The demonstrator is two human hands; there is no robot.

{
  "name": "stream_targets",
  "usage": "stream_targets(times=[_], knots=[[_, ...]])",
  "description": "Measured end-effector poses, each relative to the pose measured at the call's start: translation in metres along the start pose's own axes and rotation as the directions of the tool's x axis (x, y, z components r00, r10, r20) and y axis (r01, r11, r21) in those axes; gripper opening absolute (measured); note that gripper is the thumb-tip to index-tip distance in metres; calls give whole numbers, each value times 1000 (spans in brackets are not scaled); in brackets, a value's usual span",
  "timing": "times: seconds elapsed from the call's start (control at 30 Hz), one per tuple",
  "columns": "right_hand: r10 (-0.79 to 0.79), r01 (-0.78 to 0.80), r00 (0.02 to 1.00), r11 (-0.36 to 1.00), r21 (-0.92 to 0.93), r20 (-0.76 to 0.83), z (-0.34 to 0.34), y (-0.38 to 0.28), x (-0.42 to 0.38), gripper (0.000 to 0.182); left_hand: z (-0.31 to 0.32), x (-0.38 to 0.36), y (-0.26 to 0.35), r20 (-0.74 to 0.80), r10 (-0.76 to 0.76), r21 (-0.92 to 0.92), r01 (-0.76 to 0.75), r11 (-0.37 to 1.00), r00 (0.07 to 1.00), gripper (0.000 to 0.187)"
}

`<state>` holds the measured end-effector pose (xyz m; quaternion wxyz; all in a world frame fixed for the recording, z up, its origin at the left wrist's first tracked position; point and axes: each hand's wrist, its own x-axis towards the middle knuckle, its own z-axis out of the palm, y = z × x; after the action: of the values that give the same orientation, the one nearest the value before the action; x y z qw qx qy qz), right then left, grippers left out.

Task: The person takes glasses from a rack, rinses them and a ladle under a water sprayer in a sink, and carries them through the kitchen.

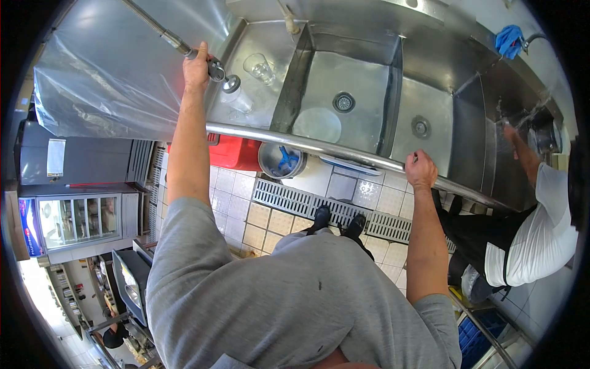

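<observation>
My left hand (pixel 196 67) is closed around the handle of a spray nozzle (pixel 215 69) on a metal hose (pixel 157 27). Below the nozzle head, a clear jar with a metal lid (pixel 236 97) stands on the steel drainboard (pixel 270 101). A drinking glass (pixel 260 69) lies tilted beside it. My right hand (pixel 421 169) is curled closed at the front rail (pixel 344 152) of the sink; whether it grips anything is hidden. In the large basin (pixel 362 80), a round whitish disc (pixel 317 126) lies near the drain.
A second basin (pixel 424 104) adjoins on the right. A co-worker's hand (pixel 510 132) is at splashing water there. Under the rail stand a red container (pixel 239 154) and a bucket (pixel 267 161). Plastic sheeting (pixel 110 92) hangs at left; a blue cloth (pixel 509 41) is at upper right.
</observation>
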<state>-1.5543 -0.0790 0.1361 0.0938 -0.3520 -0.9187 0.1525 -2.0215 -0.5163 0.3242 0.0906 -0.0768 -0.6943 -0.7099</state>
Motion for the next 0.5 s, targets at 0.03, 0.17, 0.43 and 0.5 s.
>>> stream_targets(times=[0.03,0.17,0.43,0.5], knots=[[2,-2,1000,1000,-4,4,-1,0,0,28,-2,-1,1,13,-3,7,3,1000,1000,31],[7,-7,1000,1000,7,8,-4,-2,-1,29,-12,-2,1,50,-4,-12,4,1000,999,32],[-4,4,1000,1000,1,-2,3,4,1,28,-18,-8,7,39,7,-12,-6,1000,999,31],[-11,11,1000,1000,2,-8,5,4,0,28,-15,-12,11,34,-4,7,3,1000,999,31]])
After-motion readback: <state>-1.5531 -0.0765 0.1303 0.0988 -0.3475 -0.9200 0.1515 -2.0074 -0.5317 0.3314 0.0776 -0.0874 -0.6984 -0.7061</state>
